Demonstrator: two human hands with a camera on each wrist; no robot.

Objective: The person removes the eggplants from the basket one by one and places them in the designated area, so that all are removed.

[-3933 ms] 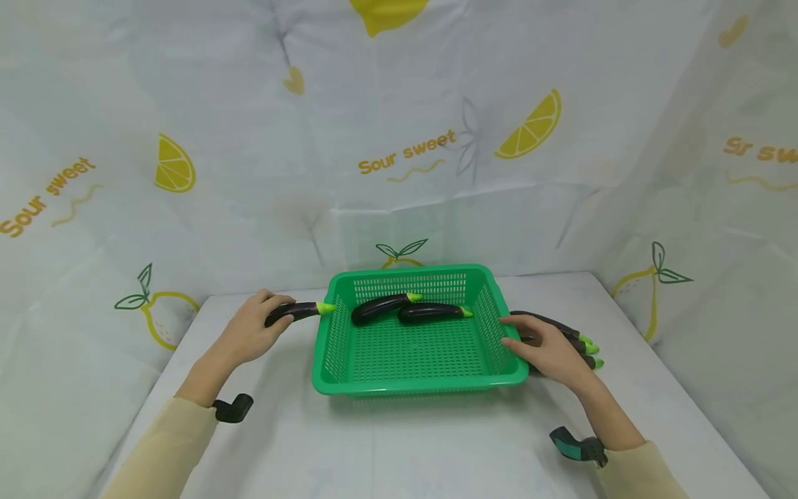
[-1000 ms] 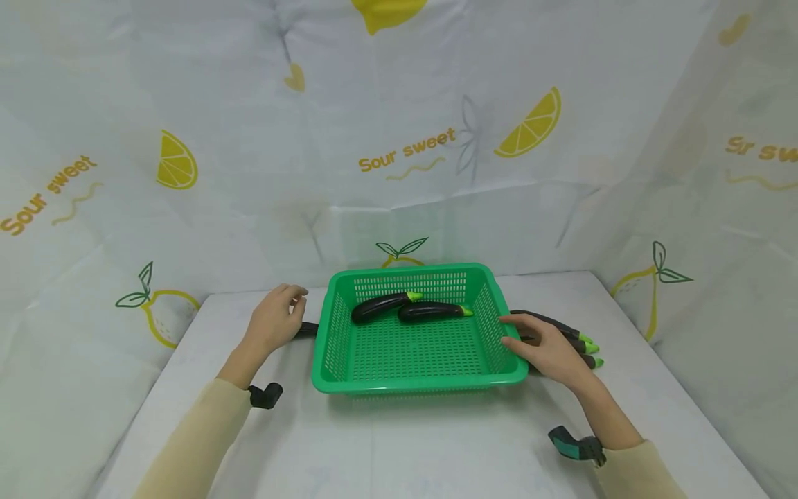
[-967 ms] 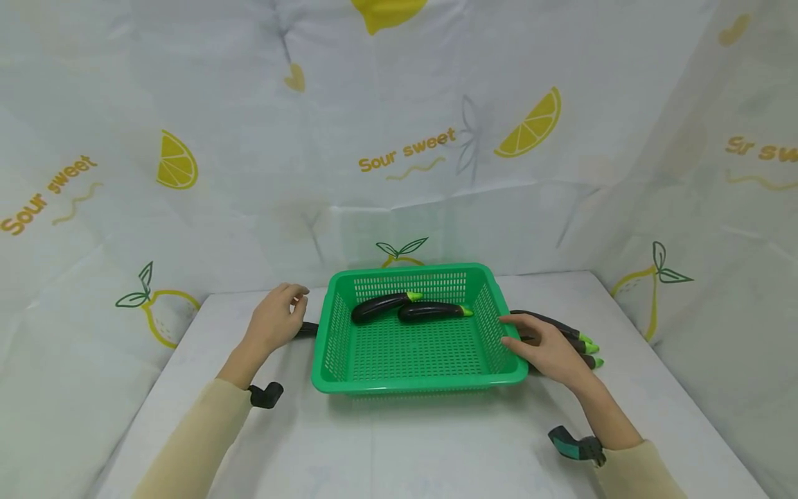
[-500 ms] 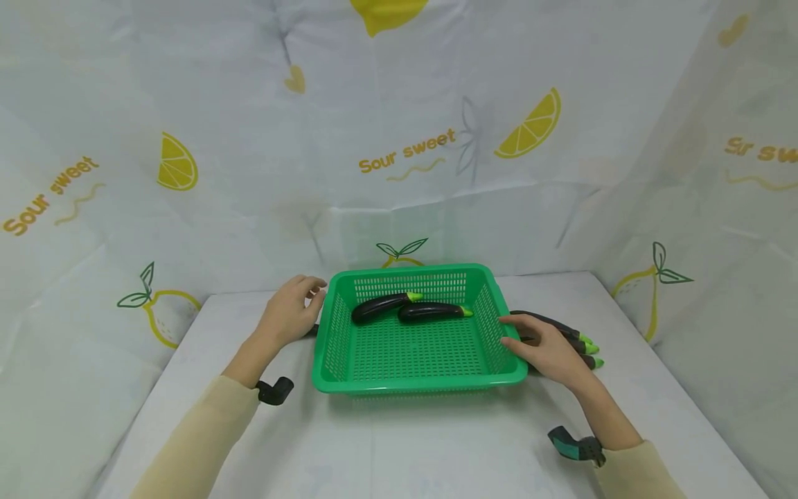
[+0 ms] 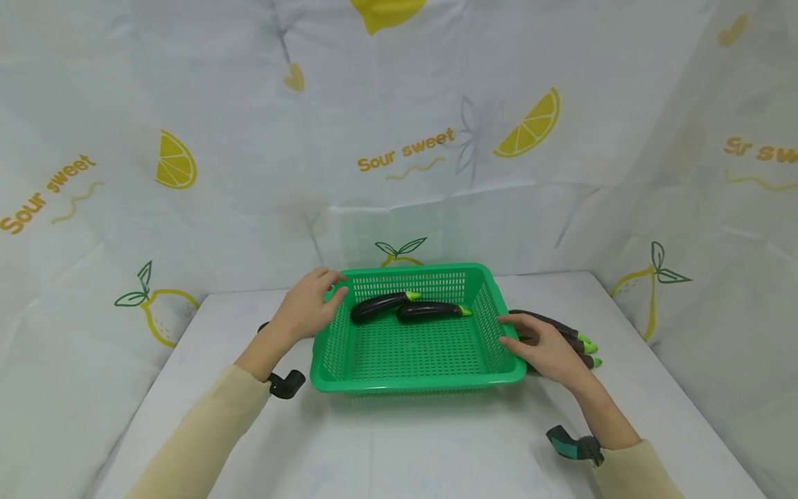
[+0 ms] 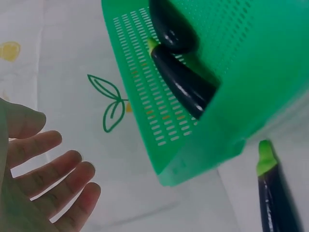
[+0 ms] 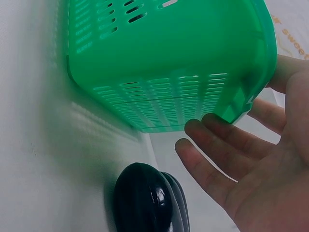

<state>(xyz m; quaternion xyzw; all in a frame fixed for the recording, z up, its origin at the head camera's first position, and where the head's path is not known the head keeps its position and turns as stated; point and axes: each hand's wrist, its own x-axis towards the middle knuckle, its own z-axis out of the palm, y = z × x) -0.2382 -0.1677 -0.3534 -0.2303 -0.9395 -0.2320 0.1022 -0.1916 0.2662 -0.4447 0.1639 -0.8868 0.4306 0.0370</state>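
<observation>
A green plastic basket (image 5: 420, 385) stands in the middle of the table, with two dark eggplants (image 5: 430, 312) inside near its back wall. My left hand (image 5: 308, 305) is over the basket's back left corner, its fingers relaxed and holding nothing. Below it, one eggplant (image 6: 271, 198) lies on the table just left of the basket; in the head view the hand and forearm cover most of it. My right hand (image 5: 548, 350) holds the basket's right rim, with thumb and index over the edge and the other fingers outside, as the right wrist view shows.
Several more eggplants (image 5: 582, 341) lie together on the white table (image 5: 424, 443) to the right of the basket, partly behind my right hand. A white lemon-printed sheet (image 5: 249, 138) hangs behind and at both sides.
My left hand gripped an eggplant left of the basket earlier; it has let go and moved right to the basket's left rim. The right hand has stayed in place.
</observation>
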